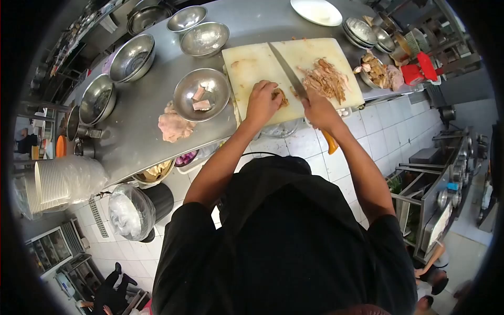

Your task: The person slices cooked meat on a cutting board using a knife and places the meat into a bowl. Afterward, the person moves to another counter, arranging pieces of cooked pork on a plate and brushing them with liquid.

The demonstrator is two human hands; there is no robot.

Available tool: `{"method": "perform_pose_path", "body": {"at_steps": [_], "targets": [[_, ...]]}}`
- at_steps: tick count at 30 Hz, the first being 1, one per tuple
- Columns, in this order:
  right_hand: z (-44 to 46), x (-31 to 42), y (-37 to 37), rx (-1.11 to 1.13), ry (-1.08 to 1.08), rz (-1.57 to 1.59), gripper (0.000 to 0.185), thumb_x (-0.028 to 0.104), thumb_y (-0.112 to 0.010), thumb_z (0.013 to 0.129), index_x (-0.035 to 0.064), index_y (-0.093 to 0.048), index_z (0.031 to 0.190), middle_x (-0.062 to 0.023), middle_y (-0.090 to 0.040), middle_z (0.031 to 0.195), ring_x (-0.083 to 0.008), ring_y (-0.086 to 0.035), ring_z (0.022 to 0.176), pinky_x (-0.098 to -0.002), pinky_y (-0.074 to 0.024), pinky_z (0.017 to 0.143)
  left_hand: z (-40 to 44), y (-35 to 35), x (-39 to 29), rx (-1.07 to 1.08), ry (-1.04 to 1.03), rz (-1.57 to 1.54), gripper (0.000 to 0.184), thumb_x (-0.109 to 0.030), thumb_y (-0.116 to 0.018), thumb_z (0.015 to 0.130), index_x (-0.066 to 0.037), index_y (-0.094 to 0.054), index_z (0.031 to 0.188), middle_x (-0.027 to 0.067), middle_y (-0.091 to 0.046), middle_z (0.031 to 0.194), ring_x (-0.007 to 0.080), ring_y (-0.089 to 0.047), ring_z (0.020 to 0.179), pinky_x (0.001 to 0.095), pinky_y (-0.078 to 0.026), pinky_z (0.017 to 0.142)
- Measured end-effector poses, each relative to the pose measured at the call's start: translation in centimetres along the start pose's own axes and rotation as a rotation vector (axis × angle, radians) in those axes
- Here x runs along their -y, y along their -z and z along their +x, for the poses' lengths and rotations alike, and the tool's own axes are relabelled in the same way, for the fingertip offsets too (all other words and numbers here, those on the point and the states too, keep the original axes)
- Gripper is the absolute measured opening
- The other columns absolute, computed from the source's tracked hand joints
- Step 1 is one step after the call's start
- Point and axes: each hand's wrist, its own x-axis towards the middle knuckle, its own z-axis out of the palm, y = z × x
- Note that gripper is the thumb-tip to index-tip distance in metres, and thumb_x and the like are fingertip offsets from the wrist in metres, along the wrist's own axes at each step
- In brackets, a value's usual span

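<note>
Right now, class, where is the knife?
In the head view, the knife is in the right hand, its blade angled over the cutting board, between the left hand and the pile of shredded meat.

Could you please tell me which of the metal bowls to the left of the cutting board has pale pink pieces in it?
The bowl nearest the left hand, beside the cutting board; only there do pink pieces show.

I'm seeing stacked white tubs well left of the left hand, a plastic-wrapped container nearer on that side, a white plate beyond the right hand, a red object rightward
</note>
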Motion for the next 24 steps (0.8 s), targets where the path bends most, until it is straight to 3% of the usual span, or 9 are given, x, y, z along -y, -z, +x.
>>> {"method": "perform_pose_path", "body": {"at_steps": [2,8,11,16,17,19,20,22,24], "targets": [[-1.5,0.8,-0.1,0.046,-0.050,0.070,0.023,0.018,-0.045,0.097,0.0013,-0.047,0.113,-0.0222,-0.062,0.068,-0.0284,-0.057,0.042,-0.0396,-0.0494,0.045,0.5,-0.4,-0.3,-0.039,-0.006,0.016,0.038,-0.024,-0.075,0.069,-0.007,-0.070,0.103,0.0143,-0.058,0.117,0.0319,-0.050,0.112,0.0425,-0.043,0.095],[-4.6,1.2,0.2,-0.013,-0.176,0.291,0.019,0.020,-0.046,0.098,0.0025,-0.049,0.105,-0.0129,-0.055,0.061,-0.0214,-0.054,0.041,-0.0339,-0.0453,0.039,-0.3,-0.2,-1.6,0.147,-0.207,0.166,0.032,-0.011,-0.073,0.063,-0.005,-0.070,0.094,0.0126,-0.056,0.101,0.0334,-0.050,0.101,0.0390,-0.046,0.086],[-5.5,0.4,0.7,-0.060,-0.208,0.349,0.018,0.020,-0.047,0.098,0.0022,-0.047,0.102,-0.0133,-0.057,0.063,-0.0219,-0.056,0.042,-0.0335,-0.0459,0.039,-0.3,1.1,-2.3,0.172,-0.145,0.125,0.031,-0.009,-0.072,0.061,-0.006,-0.070,0.092,0.0132,-0.053,0.096,0.0333,-0.050,0.098,0.0389,-0.046,0.087],[-7.3,-0.7,1.8,-0.099,-0.269,0.436,0.017,0.018,-0.047,0.098,0.0009,-0.045,0.100,-0.0132,-0.057,0.065,-0.0216,-0.056,0.043,-0.0331,-0.0464,0.038,-1.1,7.2,-1.9,-0.105,-0.096,0.109,0.035,-0.009,-0.076,0.058,-0.003,-0.071,0.093,0.0143,-0.058,0.101,0.0308,-0.057,0.100,0.0390,-0.047,0.089],[-7.9,-0.6,2.2,-0.105,-0.291,0.443,0.017,0.018,-0.047,0.098,0.0008,-0.045,0.099,-0.0153,-0.058,0.065,-0.0232,-0.057,0.043,-0.0362,-0.0466,0.041,-1.2,8.4,-0.6,-0.126,0.122,-0.169,0.034,-0.006,-0.076,0.059,-0.003,-0.071,0.092,0.0140,-0.060,0.099,0.0297,-0.059,0.094,0.0383,-0.049,0.084],[-8.6,-0.8,2.5,-0.121,-0.289,0.451,0.018,0.019,-0.047,0.098,0.0007,-0.045,0.097,-0.0172,-0.058,0.064,-0.0257,-0.056,0.043,-0.0399,-0.0465,0.045,-1.7,12.1,1.8,-0.371,-0.085,0.217,0.032,-0.006,-0.077,0.061,-0.003,-0.071,0.092,0.0140,-0.061,0.098,0.0297,-0.060,0.092,0.0386,-0.050,0.082],[-8.8,-0.9,2.6,-0.168,-0.318,0.474,0.018,0.019,-0.047,0.098,0.0007,-0.045,0.097,-0.0172,-0.058,0.064,-0.0257,-0.056,0.043,-0.0399,-0.0465,0.045,-2.2,14.0,3.4,-0.372,0.063,0.026,0.031,-0.009,-0.078,0.063,-0.005,-0.071,0.093,0.0141,-0.062,0.101,0.0316,-0.060,0.093,0.0397,-0.050,0.083],[-9.3,-1.2,3.0,-0.140,-0.305,0.495,0.019,0.019,-0.047,0.098,0.0004,-0.044,0.095,-0.0178,-0.056,0.062,-0.0274,-0.056,0.044,-0.0416,-0.0460,0.047,-2.9,16.5,4.7,-0.292,0.058,0.476,0.034,-0.009,-0.079,0.066,-0.006,-0.071,0.098,0.0144,-0.062,0.107,0.0315,-0.060,0.095,0.0388,-0.050,0.082],[-9.7,-1.6,3.5,-0.172,-0.325,0.541,0.020,0.020,-0.047,0.098,0.0004,-0.044,0.095,-0.0172,-0.056,0.062,-0.0274,-0.057,0.044,-0.0413,-0.0462,0.047,-3.2,16.9,4.9,-0.323,0.003,0.612,0.036,-0.009,-0.080,0.067,-0.007,-0.071,0.102,0.0144,-0.062,0.110,0.0304,-0.060,0.097,0.0376,-0.050,0.081]]}}
